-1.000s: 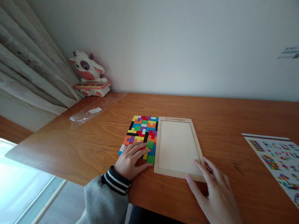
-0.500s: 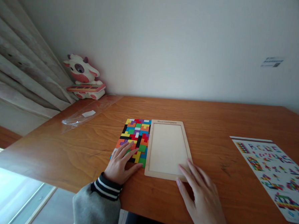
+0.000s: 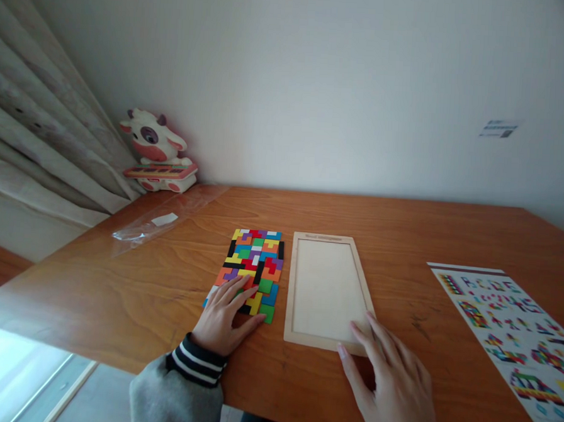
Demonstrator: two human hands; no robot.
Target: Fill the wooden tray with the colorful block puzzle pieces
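Note:
A flat block of colourful interlocking puzzle pieces (image 3: 255, 262) lies on the wooden desk (image 3: 403, 236). My left hand (image 3: 227, 315) rests flat on its near end, fingers spread. Just right of the pieces, with a small gap between them, lies an empty wooden tray frame (image 3: 327, 290). My right hand (image 3: 389, 377) lies open, its fingertips touching the tray's near right corner. Neither hand grips anything.
A printed sheet of coloured patterns (image 3: 512, 333) lies at the right of the desk. A clear plastic bag (image 3: 163, 220) lies at the far left, and a cow toy (image 3: 157, 154) stands in the far left corner by the curtain (image 3: 40, 135). The desk's near edge runs below my hands.
The wooden tray has slid right, away from the puzzle pieces, leaving a gap between them. My right hand moved with the tray; my left hand stays on the pieces.

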